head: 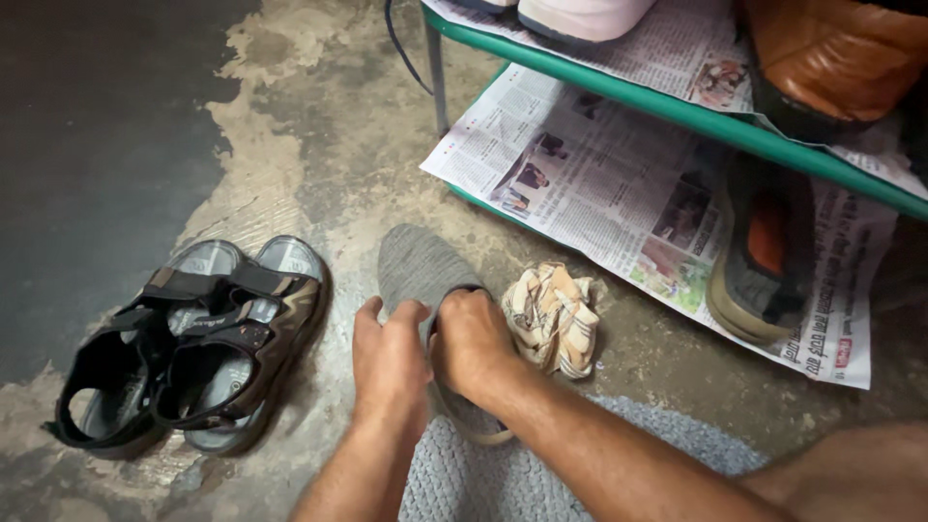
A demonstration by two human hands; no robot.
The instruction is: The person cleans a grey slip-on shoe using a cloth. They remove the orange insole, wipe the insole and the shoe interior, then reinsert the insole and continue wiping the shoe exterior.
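Note:
A grey knit slip-on shoe (418, 266) lies on the concrete floor with its toe pointing away from me. My left hand (389, 350) grips the left side of its opening. My right hand (471, 340) has its fingers tucked into the same opening from the right. A crumpled checked cloth (554, 317) lies just to the right of my right hand, touching the floor beside the shoe.
A pair of black-and-brown strap sandals (188, 343) sits to the left. A green-framed shoe rack (677, 108) lined with newspaper (590, 184) stands at the back right, holding a grey-and-orange shoe (764, 256), a brown leather shoe (836, 53) and a white shoe (580, 17). A grey knit mat (503, 478) lies under my forearms.

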